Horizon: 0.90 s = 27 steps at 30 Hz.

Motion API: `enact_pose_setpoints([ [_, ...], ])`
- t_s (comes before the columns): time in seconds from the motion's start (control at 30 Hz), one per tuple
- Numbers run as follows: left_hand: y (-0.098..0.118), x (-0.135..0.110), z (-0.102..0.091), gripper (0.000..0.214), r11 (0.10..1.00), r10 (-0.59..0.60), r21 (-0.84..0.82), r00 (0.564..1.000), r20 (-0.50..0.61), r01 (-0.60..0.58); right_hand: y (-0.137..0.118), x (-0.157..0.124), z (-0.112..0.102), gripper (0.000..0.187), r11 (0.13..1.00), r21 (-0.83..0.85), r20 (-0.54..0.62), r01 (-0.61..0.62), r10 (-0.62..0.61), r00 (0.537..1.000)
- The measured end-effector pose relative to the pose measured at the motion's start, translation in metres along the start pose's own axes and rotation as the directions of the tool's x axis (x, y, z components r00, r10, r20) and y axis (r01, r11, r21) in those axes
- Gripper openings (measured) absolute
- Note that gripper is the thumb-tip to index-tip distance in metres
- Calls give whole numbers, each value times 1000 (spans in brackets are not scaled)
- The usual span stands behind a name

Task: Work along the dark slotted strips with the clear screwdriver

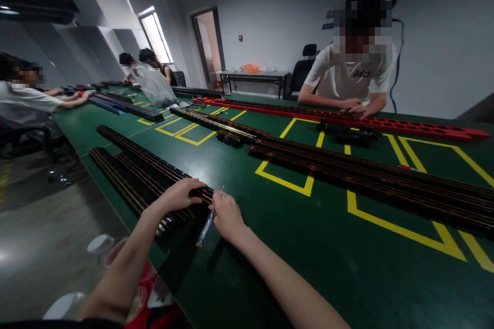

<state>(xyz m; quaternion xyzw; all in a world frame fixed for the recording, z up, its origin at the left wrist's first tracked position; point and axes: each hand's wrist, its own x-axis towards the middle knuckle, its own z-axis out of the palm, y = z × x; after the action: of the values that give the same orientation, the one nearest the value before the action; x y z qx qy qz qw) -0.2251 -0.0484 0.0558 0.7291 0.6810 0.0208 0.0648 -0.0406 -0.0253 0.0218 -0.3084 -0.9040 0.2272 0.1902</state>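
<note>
White-lidded containers (64,306) are sitting low at the left, just beyond the near edge of the green table (328,277); what they are holding is too dim to tell. Over that edge both forearms are reaching in. The left hand (181,194) is arching over the near end of a long black rail (154,161), fingers and thumb curving; whether they are closing on it, I cannot tell. Beside it, the right hand (227,213) is gripping a slim clear-handled tool (207,229), its thin tip pointing up near the rail's end. The rail is lying lengthwise on the table, with shorter rails (119,182) lying between it and the table's left edge. Rightward, green surface is opening out, giving the right arm room up to the yellow tape outlines (287,183). Beyond, longer rails (347,172) are crossing the table, and black parts (349,133) are lying between them and a red frame (417,126). A co-worker (351,74) is resting both hands at that frame. Farther off, a side table (270,76) is bearing an orange basket (251,68), its contents too small to tell.
</note>
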Motion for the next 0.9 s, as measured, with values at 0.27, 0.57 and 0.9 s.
enact_pose_setpoints([
  [0.27,-3,4,1,47,1000,-20,3,996,92,20,17,-22,-7,41,986,158,-11,45,-43,999],
  [0.57,103,58,2,40,970,242,-43,968,63,-240,78,-93,-63,21,980,126,-174,-152,173,969],
  [0.9,252,131,81,42,869,447,-125,868,-217,-478,162,-200,-131,24,846,-68,-487,-528,434,758],
])
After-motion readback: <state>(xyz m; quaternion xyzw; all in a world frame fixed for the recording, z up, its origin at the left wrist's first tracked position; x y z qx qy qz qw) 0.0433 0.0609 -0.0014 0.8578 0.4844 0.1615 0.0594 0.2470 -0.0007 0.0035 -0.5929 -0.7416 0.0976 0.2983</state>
